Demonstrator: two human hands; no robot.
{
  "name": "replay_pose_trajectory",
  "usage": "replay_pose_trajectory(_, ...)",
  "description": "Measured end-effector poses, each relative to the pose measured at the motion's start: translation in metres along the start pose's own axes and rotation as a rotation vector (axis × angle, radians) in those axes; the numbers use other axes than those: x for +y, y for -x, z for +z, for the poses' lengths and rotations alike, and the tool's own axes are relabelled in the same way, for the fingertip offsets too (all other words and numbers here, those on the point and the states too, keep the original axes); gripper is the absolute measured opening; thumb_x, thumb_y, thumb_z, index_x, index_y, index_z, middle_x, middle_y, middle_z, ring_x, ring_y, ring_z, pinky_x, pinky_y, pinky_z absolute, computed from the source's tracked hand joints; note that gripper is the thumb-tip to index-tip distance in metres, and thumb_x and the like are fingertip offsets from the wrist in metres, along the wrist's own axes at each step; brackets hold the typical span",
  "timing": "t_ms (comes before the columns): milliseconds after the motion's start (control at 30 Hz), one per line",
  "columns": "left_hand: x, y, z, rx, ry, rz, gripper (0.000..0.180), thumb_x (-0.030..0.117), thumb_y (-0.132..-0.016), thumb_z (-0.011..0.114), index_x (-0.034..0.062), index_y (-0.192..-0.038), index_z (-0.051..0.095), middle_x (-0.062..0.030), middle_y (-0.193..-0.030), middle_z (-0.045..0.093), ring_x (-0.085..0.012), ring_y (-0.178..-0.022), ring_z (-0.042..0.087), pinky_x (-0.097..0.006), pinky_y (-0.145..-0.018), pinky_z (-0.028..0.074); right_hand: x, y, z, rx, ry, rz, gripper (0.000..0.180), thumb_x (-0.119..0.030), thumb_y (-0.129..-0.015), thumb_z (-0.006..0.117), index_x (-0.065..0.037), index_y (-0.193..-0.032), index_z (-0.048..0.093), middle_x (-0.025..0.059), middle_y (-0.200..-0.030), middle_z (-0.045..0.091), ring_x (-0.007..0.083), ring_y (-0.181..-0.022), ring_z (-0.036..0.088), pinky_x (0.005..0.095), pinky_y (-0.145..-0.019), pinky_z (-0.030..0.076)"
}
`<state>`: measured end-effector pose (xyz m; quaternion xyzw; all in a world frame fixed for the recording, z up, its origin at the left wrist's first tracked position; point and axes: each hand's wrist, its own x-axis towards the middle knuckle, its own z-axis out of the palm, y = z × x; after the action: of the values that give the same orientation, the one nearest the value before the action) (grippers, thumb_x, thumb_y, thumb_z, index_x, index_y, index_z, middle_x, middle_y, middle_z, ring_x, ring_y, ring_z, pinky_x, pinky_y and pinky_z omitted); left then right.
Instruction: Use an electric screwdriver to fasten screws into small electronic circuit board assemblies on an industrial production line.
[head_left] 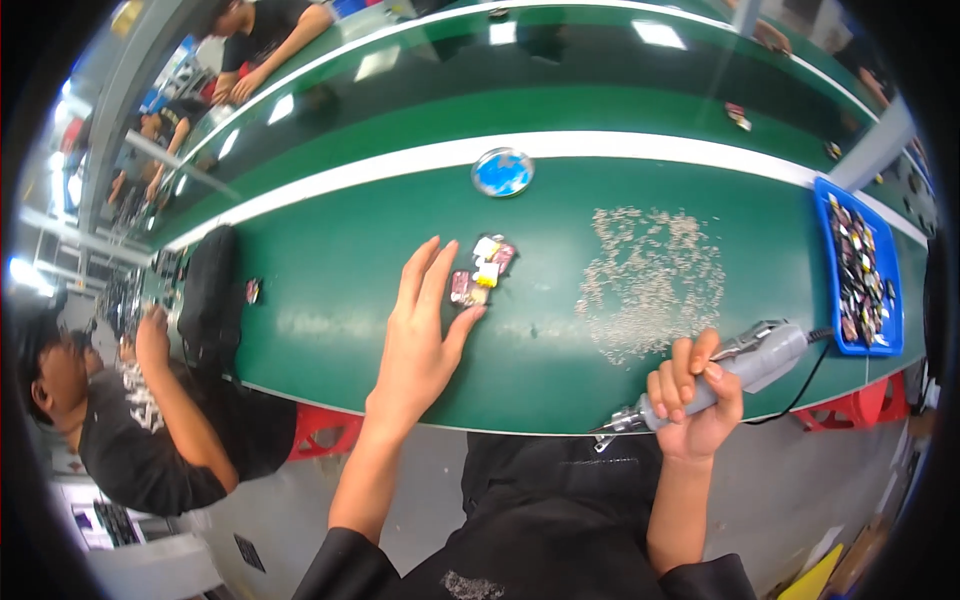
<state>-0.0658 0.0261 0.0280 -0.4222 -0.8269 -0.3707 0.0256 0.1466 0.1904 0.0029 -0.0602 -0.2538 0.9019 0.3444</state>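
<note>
My left hand [415, 315] lies over the green table with its fingers stretched and the thumb apart. Between thumb and fingertips sits a small cluster of dark red, white and yellow parts [487, 272], which look like little electronic assemblies. Whether the hand touches them I cannot tell. My right hand [697, 400] is wrapped round a grey electric screwdriver [765, 362] at the table's near edge. Its metal tip [612, 424] points left, and a black cord [812, 378] runs from its back end. Beyond the screwdriver, many tiny screw-like pieces [655, 285] are spread over the tabletop.
A round dish with blue contents [503, 172] stands near the white ledge [400, 160]. At the right is a blue tray [893, 300] filled with small assemblies. One loose part [252, 291] lies at the left, beside a black bag-like object [210, 290]. A co-worker [140, 420] sits at my left.
</note>
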Motion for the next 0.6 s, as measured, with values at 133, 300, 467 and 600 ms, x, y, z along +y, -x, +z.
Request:
replay_pose_trajectory(133, 0.01, -0.018, -0.008, -0.112, -0.072, 0.125, 0.052, 0.0, -0.081, 0.063, -0.0006, -0.13, 0.047, -0.02, -0.135, 0.047, -0.0351, -0.124, 0.047, -0.04, -0.103, 0.037, 0.004, 0.0, -0.003, 0.019, -0.018, 0.021, 0.012, -0.016, -0.086, 0.049, -0.005, -0.085, 0.046, 0.0044, -0.063, 0.043, 0.012, -0.043, 0.039, 0.0294, -0.048, 0.038)
replay_pose_trajectory(300, 0.026, -0.052, 0.001, -0.092, -0.057, 0.236, 0.039, -0.003, -0.079, 0.064, 0.0001, -0.117, 0.056, -0.0177, -0.116, 0.058, -0.0342, -0.106, 0.057, -0.04, -0.089, 0.046, 0.0, 0.0, 0.003, 0.008, -0.014, 0.025, 0.014, -0.018, -0.088, 0.047, -0.004, -0.083, 0.045, 0.0039, -0.062, 0.041, 0.0111, -0.043, 0.038, 0.0284, -0.048, 0.038)
replay_pose_trajectory(467, 0.041, -0.092, 0.06, -0.166, -0.069, 0.515, 0.024, 0.0, -0.078, 0.066, -0.0002, -0.101, 0.062, -0.0133, -0.097, 0.061, -0.0331, -0.088, 0.06, -0.04, -0.076, 0.049, -0.001, -0.002, -0.003, -0.011, -0.079, 0.023, 0.013, -0.017, -0.088, 0.047, -0.005, -0.084, 0.046, 0.0041, -0.063, 0.042, 0.0112, -0.044, 0.038, 0.0288, -0.049, 0.039)
replay_pose_trajectory(600, 0.038, -0.104, 0.082, -0.203, -0.176, 0.485, 0.016, 0.0, -0.08, 0.064, -0.0014, -0.096, 0.066, -0.0129, -0.092, 0.063, -0.0327, -0.085, 0.061, -0.038, -0.073, 0.049, 0.0, -0.003, -0.003, -0.015, -0.103, 0.018, 0.013, -0.017, -0.088, 0.047, -0.005, -0.084, 0.046, 0.004, -0.063, 0.042, 0.0112, -0.044, 0.039, 0.0289, -0.049, 0.039)
